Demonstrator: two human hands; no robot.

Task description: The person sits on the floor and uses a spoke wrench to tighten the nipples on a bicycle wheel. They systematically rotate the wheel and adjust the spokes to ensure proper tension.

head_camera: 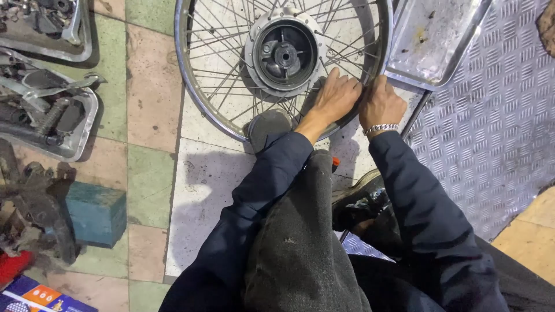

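tiled floor (153, 92) bears spoked wheel (231, 69), metal trays (430, 40), teal block (97, 212).

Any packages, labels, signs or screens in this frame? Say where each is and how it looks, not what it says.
Printed box: bottom left corner on the tiled floor, flat and rectangular, dark blue-purple with orange and white patches, partly cut off by the frame edge.
No signs or screens show. The left hand and right hand rest on the spoked wheel's rim, far from the box.

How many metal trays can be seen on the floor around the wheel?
3. One empty tray lies right of the wheel, near the right hand. Two trays with parts lie at left: one at the top corner, one below it. More may lie out of view.
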